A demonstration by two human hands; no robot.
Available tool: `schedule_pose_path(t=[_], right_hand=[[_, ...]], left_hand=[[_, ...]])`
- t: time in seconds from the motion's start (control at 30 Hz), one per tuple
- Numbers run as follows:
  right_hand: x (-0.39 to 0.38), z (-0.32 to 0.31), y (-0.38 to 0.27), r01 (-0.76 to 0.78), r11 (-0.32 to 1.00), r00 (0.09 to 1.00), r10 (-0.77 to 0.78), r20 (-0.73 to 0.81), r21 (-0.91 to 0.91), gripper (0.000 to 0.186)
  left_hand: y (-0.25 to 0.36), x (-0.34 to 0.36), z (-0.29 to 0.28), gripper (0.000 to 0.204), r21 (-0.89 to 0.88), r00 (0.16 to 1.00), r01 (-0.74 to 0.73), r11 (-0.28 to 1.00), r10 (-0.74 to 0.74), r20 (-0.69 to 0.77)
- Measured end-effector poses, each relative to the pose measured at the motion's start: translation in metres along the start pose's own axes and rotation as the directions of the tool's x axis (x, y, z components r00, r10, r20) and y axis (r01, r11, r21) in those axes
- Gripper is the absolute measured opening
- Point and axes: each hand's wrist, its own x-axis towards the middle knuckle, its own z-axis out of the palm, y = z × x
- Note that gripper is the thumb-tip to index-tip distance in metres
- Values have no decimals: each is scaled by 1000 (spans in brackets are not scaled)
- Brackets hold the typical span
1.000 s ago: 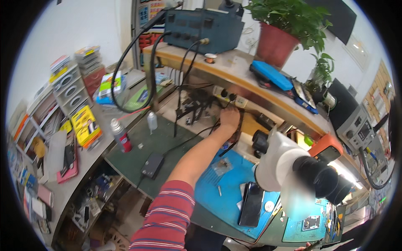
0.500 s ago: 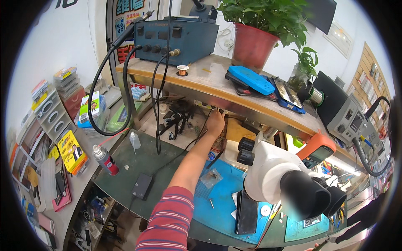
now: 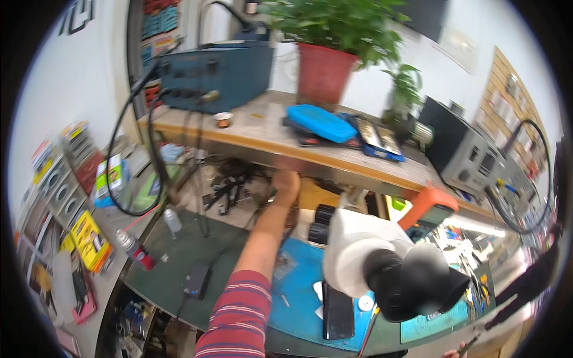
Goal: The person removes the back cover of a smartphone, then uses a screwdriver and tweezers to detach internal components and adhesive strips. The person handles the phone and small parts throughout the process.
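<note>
One hand (image 3: pixel 285 182) is showing, at the end of a bare forearm in a red striped sleeve (image 3: pixel 236 316) coming up from the lower edge; which hand it is cannot be told for sure, it reads as the left. It is reaching under the front edge of the wooden shelf (image 3: pixel 334 160), just beside a tangle of black tools and cables (image 3: pixel 230 185) lying at the back of the bench. Fingers are blurred and tucked under the shelf edge, so whether they are apart, together or gripping anything cannot be told. No second hand is appearing.

A white and black microscope (image 3: pixel 388 262) is sitting close to the right of the forearm, blocking much of the blue work mat (image 3: pixel 298 292). A black phone (image 3: pixel 337 310) is lying on that mat below the microscope. A dark green mat (image 3: pixel 173 262) is lying to the left with a small black box (image 3: pixel 197 277) on it, plus a clear bottle (image 3: pixel 172 219) and a red-based bottle (image 3: pixel 134 249). On the shelf are standing a blue power unit (image 3: pixel 221 74), a red plant pot (image 3: pixel 322 71) and a blue case (image 3: pixel 321 122). Black cables (image 3: pixel 119 155) are looping down in front of the unit.
</note>
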Motion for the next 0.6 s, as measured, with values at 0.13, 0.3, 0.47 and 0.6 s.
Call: schedule_pose_path(t=[0.13,0.3,0.47,0.6], right_hand=[[7,-10,-6,-227,953,955,258,-145,200,48],[11,-43,6,-292,955,956,293,-11,58,39],[16,-95,13,-400,916,914,396,91,23,51],[50,-101,38,-226,942,917,292,271,-249,61]], left_hand=[[14,-18,22,30,75,983,-138,988,127,135],[-33,-30,-9,28,264,947,-291,920,237,216],[-57,-48,-90,27,460,913,-404,791,314,261],[-59,-99,-220,26,573,834,-529,626,510,213]])
